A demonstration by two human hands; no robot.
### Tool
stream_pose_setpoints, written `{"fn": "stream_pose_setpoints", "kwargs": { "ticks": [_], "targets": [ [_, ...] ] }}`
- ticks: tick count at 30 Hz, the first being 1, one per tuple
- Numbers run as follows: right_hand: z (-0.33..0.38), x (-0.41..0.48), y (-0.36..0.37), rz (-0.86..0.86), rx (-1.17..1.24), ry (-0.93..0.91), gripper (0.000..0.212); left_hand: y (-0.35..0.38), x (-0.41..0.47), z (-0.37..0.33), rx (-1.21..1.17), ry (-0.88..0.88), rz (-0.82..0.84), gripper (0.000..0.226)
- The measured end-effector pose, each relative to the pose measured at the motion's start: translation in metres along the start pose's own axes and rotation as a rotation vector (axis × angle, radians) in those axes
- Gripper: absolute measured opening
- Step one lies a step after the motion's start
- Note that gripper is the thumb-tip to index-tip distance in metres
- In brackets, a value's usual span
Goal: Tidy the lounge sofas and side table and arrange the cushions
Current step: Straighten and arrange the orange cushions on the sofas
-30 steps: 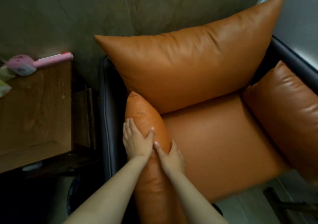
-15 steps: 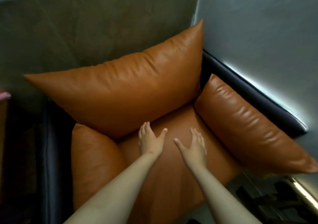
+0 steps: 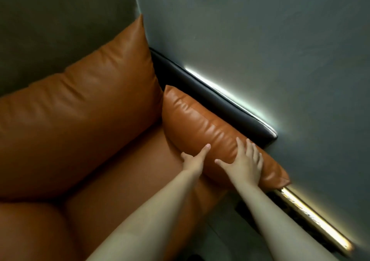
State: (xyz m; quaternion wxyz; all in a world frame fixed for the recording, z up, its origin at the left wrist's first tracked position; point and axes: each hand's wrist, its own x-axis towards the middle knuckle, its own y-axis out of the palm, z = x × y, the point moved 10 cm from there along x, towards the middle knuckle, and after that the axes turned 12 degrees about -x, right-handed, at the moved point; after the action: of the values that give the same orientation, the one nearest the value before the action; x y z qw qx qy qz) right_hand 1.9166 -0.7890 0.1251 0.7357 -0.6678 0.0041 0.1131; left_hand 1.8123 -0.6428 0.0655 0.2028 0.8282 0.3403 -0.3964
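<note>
Both hands have left the middle of the seat, where they hovered half a second ago, and now rest on the small side cushion at the right of the sofa; the view has swung right with them.

The small tan-orange leather side cushion [image 3: 202, 124] stands on its long edge, leaning against the dark, padded right arm of the sofa frame [image 3: 216, 100]. Its lower edge meets the flat orange leather seat cushion [image 3: 128, 182].

The left hand [image 3: 195, 161] sits low on the side cushion's inner face, at the seam with the seat. Its thumb lies straight up the leather, and the one finger that shows is also straight; the other fingers are hidden against the cushion's bottom edge. The right hand [image 3: 245, 164] lies flat on the cushion's top, near its front end, fingers spread and straight, thumb pointing left. The hands are near each other but do not touch, and neither is curled around anything.

Behind them, the large orange leather back cushion [image 3: 80, 110] leans against the rear wall, its pointed upper corner reaching into the room's corner. Another rounded orange cushion [image 3: 28, 232] shows at lower left.

A grey wall [image 3: 260, 40] runs along the right, with a bright strip of light [image 3: 230, 94] behind the sofa arm and a warmer strip [image 3: 316, 222] lower down.
</note>
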Motion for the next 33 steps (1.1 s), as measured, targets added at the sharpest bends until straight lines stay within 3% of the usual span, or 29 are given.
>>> {"fn": "stream_pose_setpoints", "kwargs": {
  "ticks": [4,9,14,19,23,29,33],
  "targets": [
    [-0.016,0.015,0.013,0.044,-0.087,-0.033,0.107,0.029,0.011,0.013,0.011,-0.070,-0.017,0.121],
    [-0.020,0.019,0.017,-0.089,-0.113,-0.042,0.112,0.041,0.024,0.026,-0.036,-0.099,-0.055,0.125],
    [-0.021,0.020,0.016,-0.232,-0.150,-0.072,0.103,0.043,0.037,0.037,-0.150,-0.124,-0.080,0.128],
    [-0.011,0.023,0.015,-0.265,-0.144,-0.073,0.095,0.029,0.045,0.028,-0.182,0.033,-0.194,0.123],
    [0.037,0.044,0.016,-0.249,-0.120,-0.081,0.090,-0.002,0.071,-0.010,-0.175,0.157,-0.266,0.116],
    [0.056,0.058,0.019,-0.222,-0.138,-0.099,0.086,-0.017,0.090,-0.028,-0.091,0.178,-0.114,0.121],
    [0.053,0.055,0.018,-0.232,-0.123,-0.098,0.089,-0.014,0.087,-0.027,-0.103,0.158,-0.099,0.113]
  ]
}}
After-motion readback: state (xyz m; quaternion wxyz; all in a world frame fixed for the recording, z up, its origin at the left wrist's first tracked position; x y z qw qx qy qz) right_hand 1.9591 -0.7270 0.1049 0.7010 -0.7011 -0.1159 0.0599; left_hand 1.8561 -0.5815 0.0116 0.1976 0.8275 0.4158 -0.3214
